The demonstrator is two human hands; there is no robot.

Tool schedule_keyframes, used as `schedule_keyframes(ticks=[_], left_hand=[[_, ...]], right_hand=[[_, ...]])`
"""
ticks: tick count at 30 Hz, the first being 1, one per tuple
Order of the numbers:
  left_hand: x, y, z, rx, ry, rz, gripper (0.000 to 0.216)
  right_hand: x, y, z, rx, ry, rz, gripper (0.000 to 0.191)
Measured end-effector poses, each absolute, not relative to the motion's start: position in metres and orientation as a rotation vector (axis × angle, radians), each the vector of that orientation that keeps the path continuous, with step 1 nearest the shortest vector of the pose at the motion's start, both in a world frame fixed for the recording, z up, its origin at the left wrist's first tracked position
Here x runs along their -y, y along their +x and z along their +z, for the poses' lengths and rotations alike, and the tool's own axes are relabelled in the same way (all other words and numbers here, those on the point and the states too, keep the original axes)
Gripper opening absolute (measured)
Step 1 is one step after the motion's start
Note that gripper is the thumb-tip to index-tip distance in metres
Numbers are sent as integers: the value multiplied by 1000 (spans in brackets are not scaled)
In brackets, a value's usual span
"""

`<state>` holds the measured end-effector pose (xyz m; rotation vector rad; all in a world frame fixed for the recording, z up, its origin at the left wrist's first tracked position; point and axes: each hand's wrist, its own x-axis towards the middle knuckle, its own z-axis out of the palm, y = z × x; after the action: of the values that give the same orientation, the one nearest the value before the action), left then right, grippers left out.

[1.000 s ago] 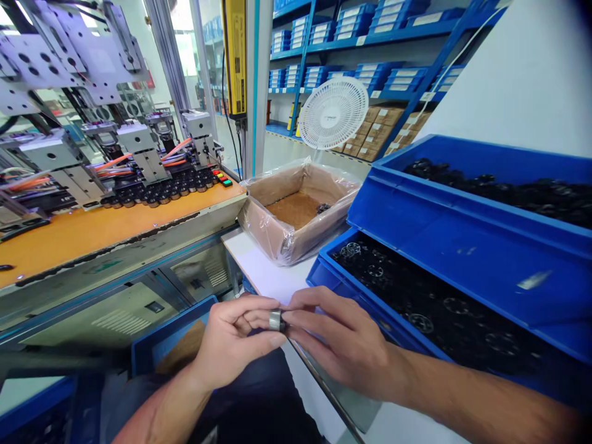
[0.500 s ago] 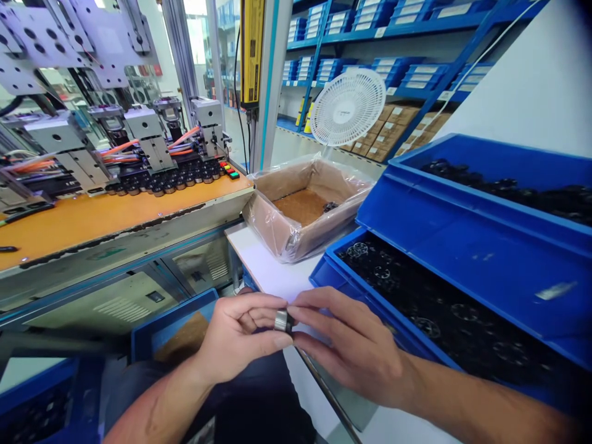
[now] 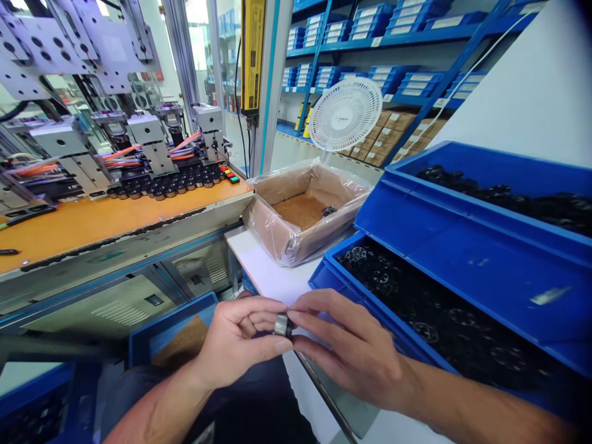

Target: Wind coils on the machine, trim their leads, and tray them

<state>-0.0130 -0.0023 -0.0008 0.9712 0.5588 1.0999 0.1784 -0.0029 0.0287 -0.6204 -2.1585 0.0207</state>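
Observation:
Low in the view my two hands meet around a small metal ring (image 3: 280, 324). My left hand (image 3: 235, 341) pinches it between thumb and fingers. My right hand (image 3: 351, 348) presses its fingertips against the ring's right side, with a small black part there that I cannot make out clearly. Just right of my hands a blue bin (image 3: 324, 275) holds many black round parts (image 3: 430, 314). A second blue bin (image 3: 462, 166) stands higher behind it, also with black parts.
A plastic-lined cardboard box (image 3: 277, 234) sits on the white table (image 3: 263, 271). To the left stands an orange-topped machine bench (image 3: 102, 219) with a row of black parts and metal heads. A white fan (image 3: 345, 114) and blue shelves stand behind. A blue crate (image 3: 157, 333) lies below.
My hands have stayed together on the ring. The view has shifted slightly, so everything sits a little further right and lower than one second ago.

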Motion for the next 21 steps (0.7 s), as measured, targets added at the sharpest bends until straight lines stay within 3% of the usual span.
schedule_keyframes(ticks=[21], left_hand=[[2,-12,-2,-488,939,1070,37]], right_hand=[[5,179,28,2166,-600,-13,17]])
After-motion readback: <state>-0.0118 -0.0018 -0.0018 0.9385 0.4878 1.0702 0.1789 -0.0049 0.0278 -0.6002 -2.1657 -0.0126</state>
